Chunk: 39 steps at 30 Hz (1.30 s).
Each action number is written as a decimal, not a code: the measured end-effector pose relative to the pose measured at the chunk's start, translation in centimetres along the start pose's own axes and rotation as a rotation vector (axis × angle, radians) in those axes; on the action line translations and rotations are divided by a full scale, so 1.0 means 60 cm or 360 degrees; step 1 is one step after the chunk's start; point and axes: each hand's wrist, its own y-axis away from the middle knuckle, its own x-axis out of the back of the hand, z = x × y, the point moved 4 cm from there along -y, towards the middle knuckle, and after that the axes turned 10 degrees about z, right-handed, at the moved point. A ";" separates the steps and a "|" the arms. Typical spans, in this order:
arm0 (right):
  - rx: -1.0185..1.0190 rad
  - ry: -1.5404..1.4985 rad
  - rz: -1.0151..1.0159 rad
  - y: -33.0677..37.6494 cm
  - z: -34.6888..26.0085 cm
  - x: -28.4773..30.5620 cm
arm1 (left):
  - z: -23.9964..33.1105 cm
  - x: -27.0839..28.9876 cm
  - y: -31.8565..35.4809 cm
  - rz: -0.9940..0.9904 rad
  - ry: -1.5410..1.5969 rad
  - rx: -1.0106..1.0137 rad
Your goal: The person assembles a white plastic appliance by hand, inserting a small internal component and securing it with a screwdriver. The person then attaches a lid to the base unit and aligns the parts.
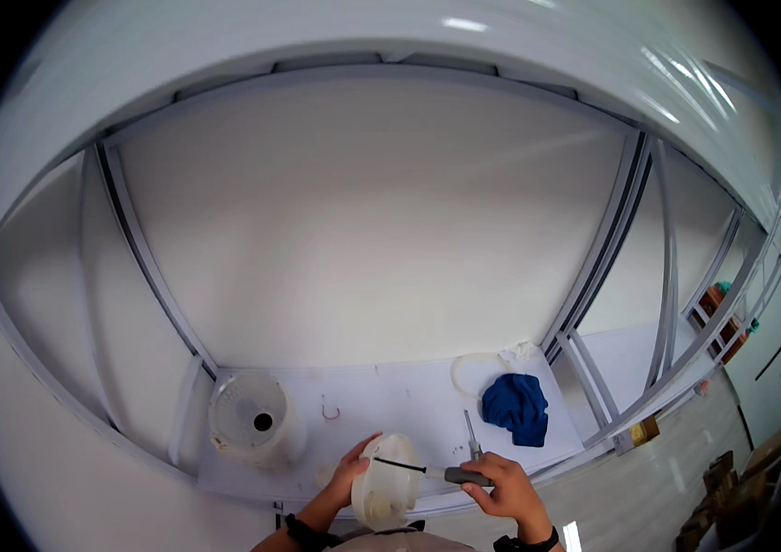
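My left hand (347, 471) is closed around the left rim of a round white plastic housing (388, 497), tilted up near my body at the table's front edge. In my right hand (508, 492) is a screwdriver (466, 476), its grey handle pinched between thumb and fingers. Its dark shaft points left, into the open face of the housing. The tip reaches the inner left side of the housing; whether it sits in a screw I cannot tell. Just beyond the right hand, a second screwdriver (471, 437) lies on the white table (381, 391).
On the table's left stands a large white plastic tub (287, 437) with a dark hole inside. A crumpled blue cloth (512, 411) lies at the right, beside a pale hose-like loop (464, 371). A thin curved piece (329, 413) lies mid-table. Metal frame posts (607, 248) rise around the table.
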 end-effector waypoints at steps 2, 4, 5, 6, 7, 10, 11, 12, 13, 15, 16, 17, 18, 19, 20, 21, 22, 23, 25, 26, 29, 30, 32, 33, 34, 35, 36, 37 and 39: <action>-0.0023 -0.0035 0.0073 0.008 0.006 0.000 | 0.013 -0.018 0.000 0.0019 -0.0024 -0.0122; -0.0133 -0.0154 0.0209 0.013 0.008 -0.007 | 0.043 -0.033 -0.007 -0.0027 -0.0093 -0.0311; -0.0446 -0.0369 0.0245 0.016 0.016 -0.012 | 0.057 -0.038 -0.013 -0.0075 -0.0143 -0.0434; -0.0762 -0.0576 0.0283 0.018 0.022 -0.018 | 0.071 -0.045 -0.019 -0.0119 -0.0193 -0.0559; -0.1091 -0.0787 0.0314 0.023 0.030 -0.025 | 0.084 -0.054 -0.020 -0.0125 -0.0091 -0.0526; -0.0575 -0.0591 -0.0015 0.009 -0.013 -0.011 | 0.120 -0.075 -0.016 -0.0143 0.0103 -0.0488; -0.0331 -0.0535 -0.0039 0.005 -0.030 -0.008 | 0.125 -0.075 -0.015 -0.0127 0.0100 -0.0482; -0.0421 -0.0613 -0.0176 0.019 -0.025 -0.012 | 0.126 -0.075 -0.012 -0.0111 0.0099 -0.0474; -0.0213 -0.0504 -0.0097 0.021 -0.023 -0.011 | 0.120 -0.074 -0.009 -0.0083 0.0090 -0.0466; 0.0189 -0.0301 0.0073 0.026 -0.022 -0.014 | 0.105 -0.072 0.001 -0.0024 0.0058 -0.0436; 0.0259 -0.0148 0.0066 0.029 -0.025 -0.010 | 0.099 -0.073 0.006 -0.0025 0.0092 -0.0417; 0.0326 0.0002 0.0061 0.030 -0.033 -0.004 | 0.094 -0.073 0.012 -0.0024 0.0123 -0.0396; 0.0392 0.0153 0.0057 0.031 -0.036 0.001 | 0.089 -0.073 0.017 -0.0025 0.0153 -0.0375; 0.0306 0.0156 0.0067 0.033 -0.028 0.004 | 0.086 -0.072 0.023 -0.0019 0.0106 -0.0382; 0.0213 0.0165 0.0079 0.039 -0.018 0.008 | 0.081 -0.073 0.027 -0.0017 0.0062 -0.0382; 0.0121 0.0174 0.0091 0.043 -0.012 0.011 | 0.076 -0.075 0.032 -0.0016 0.0017 -0.0382; 0.0056 0.0041 0.0255 0.043 -0.015 0.013 | 0.074 -0.078 0.038 -0.0021 -0.0052 -0.0403; -0.0235 -0.0135 0.0210 0.047 -0.005 0.015 | 0.076 -0.084 0.041 -0.0033 -0.0121 -0.0430; -0.0816 -0.0494 0.0117 0.061 0.012 0.015 | 0.078 -0.091 0.043 -0.0044 -0.0221 -0.0478; -0.0888 -0.0550 0.0083 0.052 -0.009 0.020 | 0.081 -0.090 0.047 -0.0025 -0.0258 -0.0501; -0.0356 -0.0563 0.0078 0.039 -0.052 0.022 | 0.081 -0.089 0.048 -0.0034 -0.0194 -0.0429; -0.0121 -0.0363 -0.0068 0.044 -0.043 0.024 | 0.081 -0.087 0.048 -0.0041 -0.0143 -0.0383; 0.0043 -0.0196 -0.0176 0.050 -0.042 0.021 | 0.078 -0.086 0.052 -0.0052 -0.0126 -0.0307; 0.0122 -0.0116 -0.0234 0.052 -0.043 0.019 | 0.075 -0.085 0.055 -0.0053 -0.0116 -0.0267; 0.0101 -0.0115 -0.0211 0.049 -0.042 0.021 | 0.069 -0.081 0.058 -0.0038 -0.0136 -0.0253; 0.0077 -0.0114 -0.0185 0.046 -0.042 0.024 | 0.061 -0.077 0.060 -0.0025 -0.0158 -0.0234; 0.0052 -0.0113 -0.0160 0.043 -0.041 0.025 | 0.056 -0.073 0.063 -0.0012 -0.0179 -0.0215; -0.0195 -0.0262 -0.0143 0.042 -0.031 0.022 | 0.056 -0.071 0.066 -0.0016 -0.0204 -0.0238; -0.0712 -0.0549 -0.0108 0.048 -0.013 0.015 | 0.056 -0.070 0.076 -0.0025 -0.0245 -0.0262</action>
